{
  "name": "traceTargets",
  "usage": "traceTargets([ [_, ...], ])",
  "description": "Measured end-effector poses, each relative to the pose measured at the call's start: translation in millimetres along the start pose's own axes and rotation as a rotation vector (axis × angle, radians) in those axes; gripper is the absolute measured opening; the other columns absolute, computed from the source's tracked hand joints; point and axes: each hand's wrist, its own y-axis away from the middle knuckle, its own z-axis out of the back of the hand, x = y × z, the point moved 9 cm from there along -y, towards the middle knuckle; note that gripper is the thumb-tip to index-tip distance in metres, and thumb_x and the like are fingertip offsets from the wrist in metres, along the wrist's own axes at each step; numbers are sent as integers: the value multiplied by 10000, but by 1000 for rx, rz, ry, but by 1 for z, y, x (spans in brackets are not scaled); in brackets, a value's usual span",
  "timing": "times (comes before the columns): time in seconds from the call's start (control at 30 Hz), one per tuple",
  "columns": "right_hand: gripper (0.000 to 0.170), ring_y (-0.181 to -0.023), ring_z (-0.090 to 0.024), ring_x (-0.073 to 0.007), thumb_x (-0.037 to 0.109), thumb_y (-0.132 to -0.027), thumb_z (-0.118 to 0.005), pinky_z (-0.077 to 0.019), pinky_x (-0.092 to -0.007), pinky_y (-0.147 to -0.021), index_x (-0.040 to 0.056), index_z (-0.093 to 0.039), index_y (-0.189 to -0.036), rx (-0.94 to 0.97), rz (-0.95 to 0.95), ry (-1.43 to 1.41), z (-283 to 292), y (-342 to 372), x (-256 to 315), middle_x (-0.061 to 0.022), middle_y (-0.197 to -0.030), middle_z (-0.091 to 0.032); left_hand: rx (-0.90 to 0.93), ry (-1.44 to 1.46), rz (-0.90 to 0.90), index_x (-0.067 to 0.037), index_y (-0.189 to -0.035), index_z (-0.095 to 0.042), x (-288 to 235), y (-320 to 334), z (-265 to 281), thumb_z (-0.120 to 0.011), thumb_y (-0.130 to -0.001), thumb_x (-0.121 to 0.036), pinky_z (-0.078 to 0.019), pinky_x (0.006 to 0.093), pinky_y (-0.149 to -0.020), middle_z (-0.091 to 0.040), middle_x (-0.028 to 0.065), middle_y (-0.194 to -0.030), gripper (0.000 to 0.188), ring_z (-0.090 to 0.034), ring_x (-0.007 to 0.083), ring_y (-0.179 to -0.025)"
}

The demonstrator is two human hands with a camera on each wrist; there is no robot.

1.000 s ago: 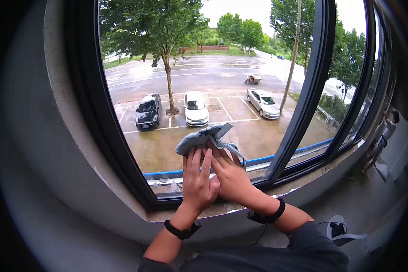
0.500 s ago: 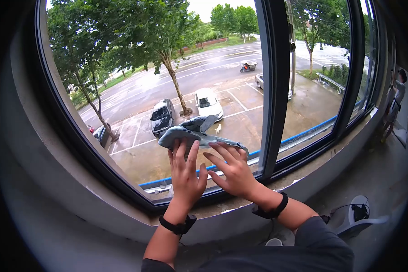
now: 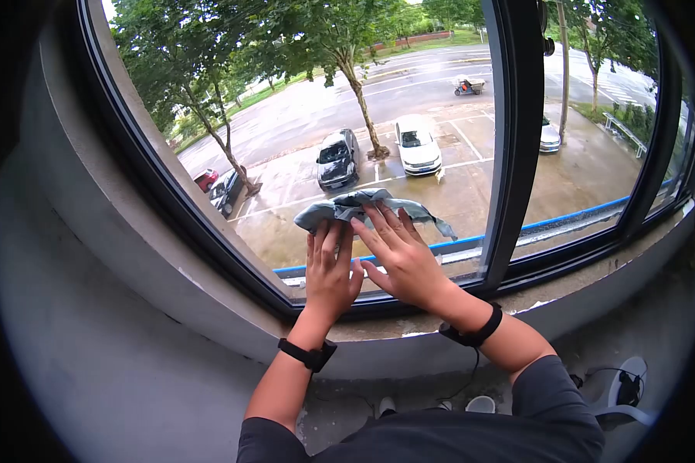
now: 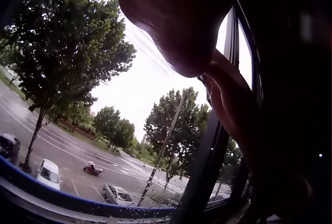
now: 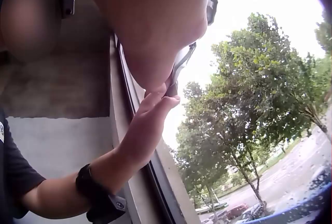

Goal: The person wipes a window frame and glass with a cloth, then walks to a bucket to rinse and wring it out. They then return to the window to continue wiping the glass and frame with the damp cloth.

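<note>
A grey-blue cloth [image 3: 316, 214] lies bunched against the window pane [image 3: 286, 154], its right end trailing off in a loose tail. My left hand [image 3: 329, 270] touches the lower left part of the cloth with its fingers fairly straight and pointing up. Beside it, my right hand [image 3: 405, 262] presses on the middle of the cloth, fingers extended and slightly spread. The two thumbs come close together below the cloth. In the right wrist view, an edge of the cloth [image 5: 185, 60] shows past the right hand; the left wrist view shows the hands dark against the light.
A dark window frame post [image 3: 517, 147] stands right of the hands. Below runs the concrete sill [image 3: 378, 328] with chipped edges. On the floor are a white container [image 3: 481, 404] and a white chair [image 3: 625, 401] with a cable. Outside, parked cars and trees show through the glass.
The hands, first close together, moved apart and the cloth spread wider; now the right hand's fingers reach higher over it. The head view has swung, shifting the window and cars.
</note>
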Motion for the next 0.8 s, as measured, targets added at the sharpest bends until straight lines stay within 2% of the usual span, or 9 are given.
traceTargets([
  [0.1, 685, -1523, -329, -397, 261, -965, -641, -277, -567, -1227, 122, -397, -1590, 31, 2, 41, -28, 5, 12, -220, -1618, -376, 1, 16, 23, -20, -1505, -499, 14, 20, -1, -678, -858, -183, -255, 572, -1247, -373, 166, -1557, 691, -308, 406, -1520],
  [0.13, 701, -1549, -290, -385, 315, -965, -655, -208, -572, -1249, 127, -400, -1590, 89, -23, 36, -45, 8, 11, -214, -1667, -310, 5, 11, 24, -17, -1491, -511, 18, 27, -5, -692, -852, -186, -269, 579, -1239, -373, 160, -1548, 686, -305, 395, -1523],
  [0.37, 721, -1542, -315, -350, 325, -954, -647, -194, -546, -1258, 137, -387, -1600, 268, -28, 213, -124, 42, 22, -179, -1667, -332, 68, 69, 71, -11, -1464, -527, 49, 98, -33, -701, -851, -206, -280, 592, -1230, -387, 164, -1505, 666, -326, 377, -1508],
  [0.47, 726, -1536, -331, -334, 336, -944, -653, -200, -546, -1258, 95, -404, -1582, 312, -15, 253, -149, 56, 32, -185, -1643, -374, 60, 88, 86, -13, -1455, -531, 60, 126, -47, -706, -850, -218, -272, 600, -1230, -371, 160, -1514, 662, -319, 374, -1509],
  [0.63, 717, -1533, -340, -330, 338, -941, -654, -211, -543, -1255, 84, -419, -1569, 309, -55, 330, -151, 43, 39, -188, -1631, -392, 35, 159, 108, 7, -1495, -478, 67, 125, -52, -704, -858, -230, -237, 616, -1238, -309, 181, -1554, 717, -276, 398, -1526],
  [0.67, 712, -1533, -340, -329, 338, -943, -653, -212, -540, -1255, 84, -423, -1567, 292, -55, 329, -145, 37, 38, -185, -1631, -394, 19, 176, 102, 16, -1515, -448, 68, 118, -50, -698, -864, -227, -219, 620, -1241, -286, 196, -1564, 739, -260, 420, -1528],
  [0.7, 706, -1533, -341, -329, 338, -944, -651, -214, -538, -1255, 83, -427, -1564, 276, -58, 324, -137, 27, 40, -181, -1631, -396, 37, 230, 107, 53, -1539, -392, 69, 109, -47, -679, -892, -224, -181, 637, -1241, -262, 255, -1589, 760, -218, 487, -1526],
  [0.8, 672, -1550, -313, -306, 311, -964, -621, -200, -515, -1270, 78, -429, -1565, 221, -51, 371, -102, -11, 50, -148, -1652, -373, 21, 297, 111, 45, -1580, -331, 73, 66, -16, -618, -943, -223, -148, 625, -1249, -208, 298, -1644, 749, -180, 502, -1544],
])
